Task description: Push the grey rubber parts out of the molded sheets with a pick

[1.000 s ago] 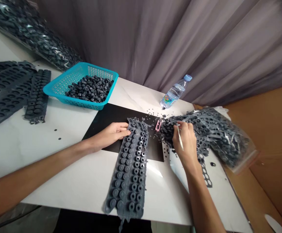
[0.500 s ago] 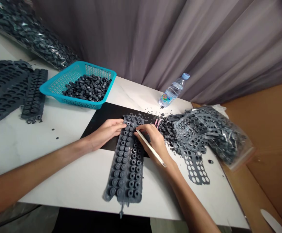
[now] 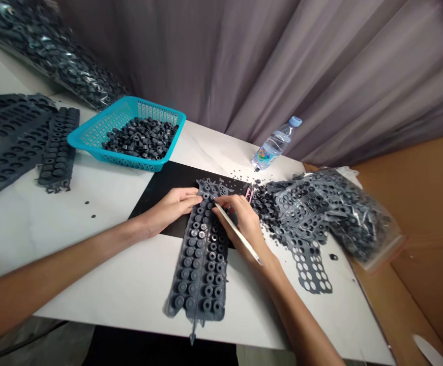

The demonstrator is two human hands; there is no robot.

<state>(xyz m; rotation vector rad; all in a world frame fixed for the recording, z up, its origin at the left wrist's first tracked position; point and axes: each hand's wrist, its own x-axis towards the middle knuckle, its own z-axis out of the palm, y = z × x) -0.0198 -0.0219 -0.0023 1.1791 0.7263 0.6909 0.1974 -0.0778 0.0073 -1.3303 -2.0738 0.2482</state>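
A dark grey moulded rubber sheet (image 3: 190, 259) with rows of round, hollow studs lies lengthwise before me, its far end on a black mat (image 3: 148, 203). My left hand (image 3: 177, 206) pinches the sheet's left edge near that far end, fingertips on the studs. In my right hand (image 3: 242, 216) is a slim white pen-like tool (image 3: 240, 236), held like a pencil. Its tip meets the studs at the far end; the exact contact is too small to make out. Tiny dark round bits (image 3: 238, 175) are scattered just beyond the sheet.
A turquoise basket (image 3: 129, 161) of small black rubber pieces stands back left, beside more studded sheets (image 3: 7, 147) and a large filled bag (image 3: 68, 61). To the right are pink-handled tweezers or scissors (image 3: 249, 193), a water bottle (image 3: 276, 145), punched-out sheets (image 3: 308, 203) and a clear bag (image 3: 366, 229).
The view has shifted slightly, so everything sits a little further right. The tool's tip stays among the far studs with little movement; both hands keep their holds.
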